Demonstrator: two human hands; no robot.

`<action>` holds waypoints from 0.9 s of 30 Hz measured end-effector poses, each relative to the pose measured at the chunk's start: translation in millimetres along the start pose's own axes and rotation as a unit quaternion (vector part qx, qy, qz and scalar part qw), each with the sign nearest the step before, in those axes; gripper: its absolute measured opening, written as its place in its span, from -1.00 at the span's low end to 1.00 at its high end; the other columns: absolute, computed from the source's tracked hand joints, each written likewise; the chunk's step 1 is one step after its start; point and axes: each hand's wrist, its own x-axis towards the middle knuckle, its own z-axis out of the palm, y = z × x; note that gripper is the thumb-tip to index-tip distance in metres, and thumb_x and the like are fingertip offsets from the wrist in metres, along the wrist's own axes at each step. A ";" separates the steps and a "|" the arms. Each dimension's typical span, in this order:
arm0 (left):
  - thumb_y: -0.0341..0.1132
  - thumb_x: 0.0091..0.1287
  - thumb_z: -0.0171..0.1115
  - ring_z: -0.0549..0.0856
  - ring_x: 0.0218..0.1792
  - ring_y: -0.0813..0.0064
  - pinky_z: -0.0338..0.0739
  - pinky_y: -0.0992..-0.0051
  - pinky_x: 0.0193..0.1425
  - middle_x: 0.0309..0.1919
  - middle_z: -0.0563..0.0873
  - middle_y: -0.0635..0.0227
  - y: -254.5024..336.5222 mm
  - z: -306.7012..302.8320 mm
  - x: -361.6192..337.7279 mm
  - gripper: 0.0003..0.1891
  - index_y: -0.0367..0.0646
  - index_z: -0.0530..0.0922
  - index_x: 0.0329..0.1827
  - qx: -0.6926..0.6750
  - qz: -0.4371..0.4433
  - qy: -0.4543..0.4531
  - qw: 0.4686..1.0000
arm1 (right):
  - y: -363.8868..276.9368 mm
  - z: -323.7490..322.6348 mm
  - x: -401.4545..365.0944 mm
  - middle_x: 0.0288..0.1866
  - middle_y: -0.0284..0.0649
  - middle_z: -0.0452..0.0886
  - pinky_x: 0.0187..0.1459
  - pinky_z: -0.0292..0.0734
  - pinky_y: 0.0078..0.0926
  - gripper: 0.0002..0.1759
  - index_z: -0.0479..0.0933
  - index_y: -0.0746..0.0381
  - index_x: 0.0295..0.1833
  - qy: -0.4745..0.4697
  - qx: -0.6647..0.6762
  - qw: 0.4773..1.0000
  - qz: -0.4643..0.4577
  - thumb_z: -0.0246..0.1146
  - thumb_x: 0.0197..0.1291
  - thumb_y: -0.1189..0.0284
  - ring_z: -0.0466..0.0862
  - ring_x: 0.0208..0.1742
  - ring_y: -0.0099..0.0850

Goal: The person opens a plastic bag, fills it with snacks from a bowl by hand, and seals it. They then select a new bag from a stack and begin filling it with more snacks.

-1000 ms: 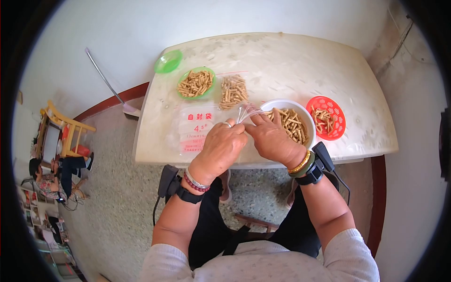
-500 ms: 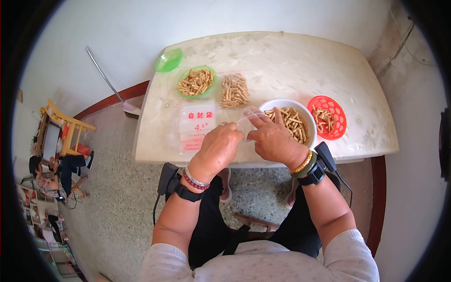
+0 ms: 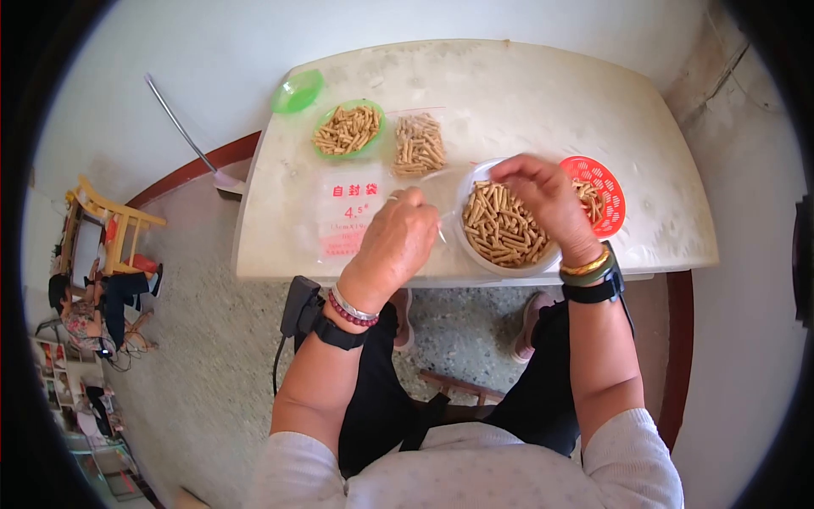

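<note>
Currently, left hand (image 3: 397, 242) pinching clear bag (image 3: 447, 202); right hand (image 3: 547, 197) curled, grip unclear; sticks (image 3: 502, 229) pointing variously, long axes mixed.

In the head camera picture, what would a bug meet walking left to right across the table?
Empty green dish → green dish with sticks → bag of sticks → white bowl → red basket.
</note>
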 end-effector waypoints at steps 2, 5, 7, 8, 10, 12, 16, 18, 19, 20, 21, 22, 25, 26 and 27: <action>-0.53 0.15 0.28 0.60 -0.20 0.06 0.51 0.21 -0.11 -0.34 0.57 0.13 -5.4 5.0 0.5 -0.97 -0.29 0.59 -0.38 0.051 -0.015 0.048 0.997 | 13.5 -25.4 3.3 -0.31 -0.36 0.69 -0.17 0.53 -0.60 -0.83 0.63 0.31 -0.14 0.082 -0.044 0.995 0.033 0.16 0.21 0.60 0.61 -0.23 -0.64; -0.54 0.15 0.27 0.59 -0.21 0.07 0.52 0.22 -0.12 -0.33 0.57 0.14 -1.6 3.4 2.9 -0.97 -0.28 0.61 -0.36 0.062 -0.030 0.054 0.996 | 29.0 -47.0 3.0 -0.34 -0.29 0.70 -0.23 0.54 -0.57 -0.82 0.63 0.31 -0.11 0.118 -0.164 0.977 0.063 0.16 0.21 0.58 0.63 -0.30 -0.59; -0.55 0.14 0.26 0.59 -0.20 0.08 0.52 0.22 -0.13 -0.33 0.57 0.14 1.3 4.0 4.7 -0.96 -0.28 0.61 -0.36 0.058 -0.040 0.063 0.996 | 31.3 -49.8 -0.9 -0.39 -0.19 0.70 -0.27 0.55 -0.49 -0.85 0.64 0.28 -0.16 0.099 -0.237 0.964 0.070 0.20 0.19 0.52 0.68 -0.37 -0.44; -0.56 0.14 0.25 0.59 -0.20 0.08 0.52 0.23 -0.12 -0.33 0.57 0.14 1.3 5.3 6.3 -0.95 -0.28 0.62 -0.35 0.061 -0.026 0.081 0.994 | 29.6 -48.4 -4.0 -0.39 -0.19 0.70 -0.27 0.55 -0.49 -0.85 0.64 0.28 -0.16 0.098 -0.238 0.964 0.073 0.20 0.19 0.52 0.68 -0.37 -0.44; -0.58 0.13 0.24 0.59 -0.20 0.09 0.52 0.24 -0.12 -0.32 0.57 0.14 2.5 6.3 7.8 -0.94 -0.28 0.62 -0.35 0.061 -0.015 0.098 0.993 | 26.5 -43.7 -9.5 -0.37 -0.12 0.70 -0.25 0.57 -0.40 -0.87 0.64 0.26 -0.22 0.013 -0.358 0.932 0.058 0.23 0.16 0.49 0.70 -0.35 -0.28; -0.61 0.11 0.23 0.60 -0.19 0.10 0.52 0.25 -0.11 -0.29 0.57 0.14 4.6 6.1 8.9 -0.90 -0.28 0.63 -0.34 0.049 -0.009 0.091 0.995 | 33.6 -40.7 -11.2 -0.36 -0.07 0.69 -0.23 0.59 -0.29 -0.88 0.64 0.24 -0.25 -0.018 -0.363 0.930 0.057 0.24 0.12 0.47 0.69 -0.31 -0.14; -0.62 0.10 0.22 0.60 -0.18 0.11 0.52 0.25 -0.10 -0.27 0.56 0.15 5.4 7.7 8.2 -0.89 -0.29 0.63 -0.33 0.033 0.000 0.085 0.996 | 43.5 -30.1 -9.6 -0.36 -0.06 0.68 -0.19 0.58 -0.20 -0.88 0.63 0.23 -0.28 -0.044 -0.399 0.916 0.031 0.23 0.10 0.45 0.68 -0.27 -0.10; -0.62 0.09 0.21 0.59 -0.18 0.11 0.51 0.25 -0.10 -0.28 0.56 0.15 7.8 8.1 8.3 -0.89 -0.29 0.63 -0.33 0.035 -0.013 0.078 0.996 | 45.1 -22.9 -8.9 -0.32 -0.06 0.67 -0.17 0.57 -0.20 -0.88 0.64 0.21 -0.27 -0.045 -0.406 0.913 0.012 0.22 0.11 0.46 0.67 -0.24 -0.10; -0.62 0.09 0.21 0.59 -0.18 0.11 0.51 0.25 -0.10 -0.28 0.56 0.15 7.7 8.6 8.8 -0.89 -0.29 0.63 -0.33 0.036 -0.013 0.079 0.996 | 48.2 -18.8 -7.5 -0.32 -0.06 0.67 -0.17 0.57 -0.20 -0.88 0.64 0.21 -0.27 -0.044 -0.406 0.913 0.012 0.22 0.11 0.46 0.67 -0.24 -0.10; -0.62 0.09 0.21 0.59 -0.18 0.11 0.51 0.25 -0.10 -0.28 0.56 0.15 7.1 9.7 9.2 -0.88 -0.28 0.63 -0.33 0.042 -0.018 0.089 0.995 | 51.7 -14.0 -5.4 -0.31 -0.06 0.66 -0.15 0.57 -0.19 -0.88 0.64 0.20 -0.27 -0.042 -0.405 0.913 -0.011 0.22 0.12 0.46 0.66 -0.22 -0.10; -0.62 0.09 0.21 0.59 -0.18 0.12 0.51 0.25 -0.10 -0.28 0.56 0.15 6.4 10.9 9.4 -0.88 -0.27 0.63 -0.33 0.048 -0.024 0.099 0.994 | 54.3 -9.5 -3.7 -0.30 -0.06 0.65 -0.13 0.56 -0.18 -0.88 0.64 0.19 -0.27 -0.040 -0.405 0.913 -0.033 0.21 0.12 0.46 0.66 -0.20 -0.09; -0.62 0.09 0.21 0.59 -0.18 0.12 0.51 0.25 -0.10 -0.28 0.56 0.15 5.2 12.1 10.1 -0.88 -0.27 0.63 -0.33 0.049 -0.024 0.099 0.994 | 54.3 -4.3 -2.0 -0.30 -0.06 0.65 -0.13 0.56 -0.18 -0.88 0.64 0.19 -0.27 -0.040 -0.404 0.913 -0.033 0.21 0.12 0.46 0.66 -0.20 -0.09; -0.62 0.10 0.22 0.59 -0.19 0.12 0.51 0.25 -0.11 -0.28 0.56 0.16 1.0 16.2 12.2 -0.88 -0.26 0.63 -0.32 0.046 -0.032 0.103 0.993 | 56.0 10.9 2.5 -0.26 -0.06 0.64 -0.10 0.55 -0.18 -0.86 0.65 0.17 -0.24 -0.069 -0.383 0.920 -0.045 0.19 0.14 0.48 0.65 -0.18 -0.07; -0.61 0.10 0.22 0.59 -0.20 0.12 0.51 0.25 -0.12 -0.28 0.56 0.16 -0.1 18.1 12.7 -0.88 -0.25 0.63 -0.32 0.045 -0.031 0.106 0.993 | 60.2 15.3 3.2 -0.24 -0.05 0.63 -0.09 0.55 -0.18 -0.85 0.65 0.17 -0.22 -0.075 -0.396 0.914 -0.049 0.18 0.15 0.49 0.65 -0.17 -0.07; -0.61 0.10 0.23 0.59 -0.20 0.13 0.51 0.25 -0.12 -0.28 0.56 0.17 -0.7 19.4 13.2 -0.88 -0.25 0.63 -0.32 0.044 -0.030 0.108 0.993 | 64.8 19.1 4.0 -0.22 -0.05 0.63 -0.09 0.55 -0.18 -0.84 0.65 0.17 -0.20 -0.082 -0.409 0.907 -0.052 0.16 0.16 0.50 0.64 -0.16 -0.06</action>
